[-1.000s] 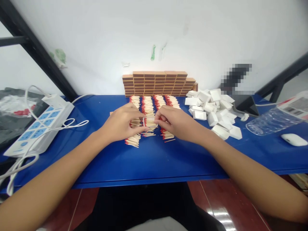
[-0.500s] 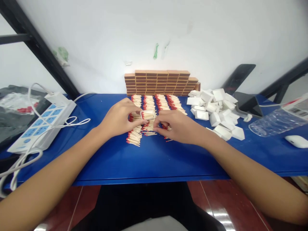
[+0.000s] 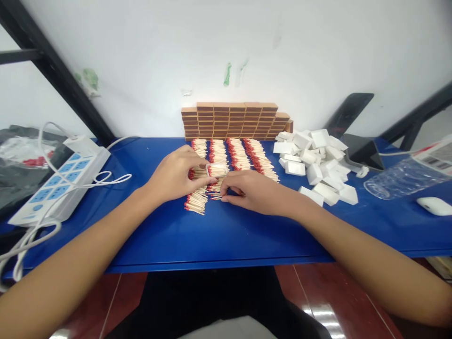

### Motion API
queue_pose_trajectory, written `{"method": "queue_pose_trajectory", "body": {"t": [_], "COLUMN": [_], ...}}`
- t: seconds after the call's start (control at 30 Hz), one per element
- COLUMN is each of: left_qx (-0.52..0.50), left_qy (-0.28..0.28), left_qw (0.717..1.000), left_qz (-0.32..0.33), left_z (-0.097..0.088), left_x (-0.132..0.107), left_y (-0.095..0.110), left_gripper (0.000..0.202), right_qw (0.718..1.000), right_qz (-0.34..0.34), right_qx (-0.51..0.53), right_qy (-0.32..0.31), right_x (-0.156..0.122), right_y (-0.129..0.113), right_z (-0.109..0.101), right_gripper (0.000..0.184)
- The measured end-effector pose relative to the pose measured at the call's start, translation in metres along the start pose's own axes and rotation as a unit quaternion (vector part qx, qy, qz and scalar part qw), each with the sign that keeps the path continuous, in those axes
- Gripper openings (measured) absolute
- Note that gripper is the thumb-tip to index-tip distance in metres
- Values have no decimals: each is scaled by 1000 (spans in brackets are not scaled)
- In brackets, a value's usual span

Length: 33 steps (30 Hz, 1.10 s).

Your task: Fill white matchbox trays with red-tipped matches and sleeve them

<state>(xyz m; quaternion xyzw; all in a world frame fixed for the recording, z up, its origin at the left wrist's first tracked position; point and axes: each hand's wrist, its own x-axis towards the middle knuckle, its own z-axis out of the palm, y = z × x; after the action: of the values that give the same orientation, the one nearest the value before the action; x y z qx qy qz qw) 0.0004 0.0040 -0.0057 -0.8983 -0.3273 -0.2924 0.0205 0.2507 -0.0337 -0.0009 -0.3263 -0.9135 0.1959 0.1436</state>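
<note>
My left hand pinches a small white matchbox tray by its left end, fingers above and thumb below. Red-tipped matchsticks lie inside the tray, which is above the second column of loose matchsticks. My right hand is just right of the tray and lower, with thumb and index finger closed at the near end of that column, on matchsticks. Columns of red-headed matchsticks lie side by side on the blue table, partly hidden by my hands.
Behind the matchsticks, brown matchboxes are stacked against the wall. A heap of white trays lies to the right, with a phone, a plastic bottle and a white earbud case beyond. A power strip with cables is at left.
My right hand has moved slightly down and left, to the near end of the second matchstick column. My left hand keeps the tray in about the same place.
</note>
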Motion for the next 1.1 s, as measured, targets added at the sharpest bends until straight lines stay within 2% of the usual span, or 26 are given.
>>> {"method": "queue_pose_trajectory", "body": {"t": [0.33, 0.4, 0.53, 0.6, 0.8, 1.1], "left_qx": [0, 1, -5, -14, -26, -36], "left_qy": [2, 1, -4, -11, -24, -21], "left_qw": [1000, 1000, 999, 999, 997, 997], "left_qz": [10, 16, 32, 40, 61, 63], "left_z": [1, 0, -1, -2, -1, -1], "left_x": [1, 0, 0, 1, 2, 1], "left_y": [0, -1, 1, 6, 15, 14], "left_gripper": [40, 40, 39, 41, 42, 43], "right_qw": [1000, 999, 992, 986, 984, 982], "right_qz": [17, 15, 42, 56, 41, 36], "right_qx": [19, 31, 12, -11, -57, -37], "right_qy": [-12, 11, 121, 154, 162, 184], "right_x": [-2, -3, -2, 0, 2, 3], "right_y": [1, 1, 3, 6, 12, 13], "right_z": [-1, -4, -11, -11, -4, -3], "right_gripper": [6, 8, 12, 11, 6, 8]}}
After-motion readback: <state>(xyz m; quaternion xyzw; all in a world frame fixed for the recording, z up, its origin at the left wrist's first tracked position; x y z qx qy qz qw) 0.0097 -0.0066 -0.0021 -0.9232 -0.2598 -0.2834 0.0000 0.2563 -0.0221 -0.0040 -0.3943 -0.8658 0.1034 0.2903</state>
